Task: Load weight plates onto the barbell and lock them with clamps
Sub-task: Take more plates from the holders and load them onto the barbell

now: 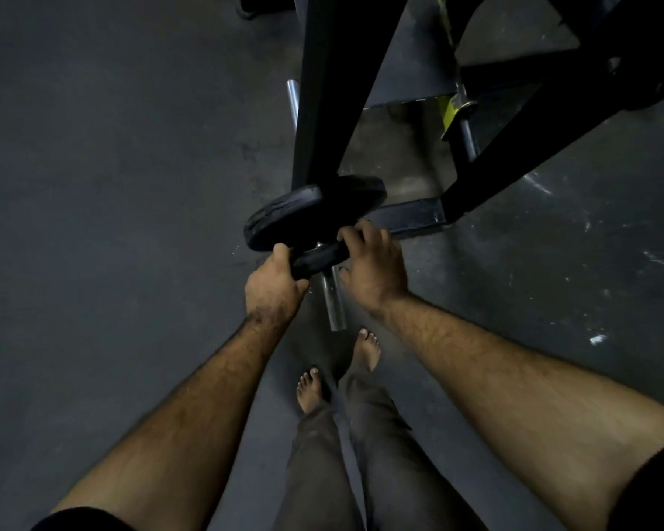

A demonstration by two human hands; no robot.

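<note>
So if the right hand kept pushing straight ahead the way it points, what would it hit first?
Probably the larger weight plate already on the bar: the right hand grips the small plate just in front of it. Depth is hard to judge here.

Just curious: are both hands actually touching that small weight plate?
Touching. The head view shows the left hand and right hand gripping opposite edges of the small weight plate.

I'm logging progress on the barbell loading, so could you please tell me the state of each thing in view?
Small plate: on the sleeve, gripped at both edges, not yet against the larger plate.
Larger plate: already on the sleeve.
Barbell sleeve: bare end sticking out, no clamp visible.
Left hand: grips the small plate's left edge.
Right hand: grips its right edge.
</note>
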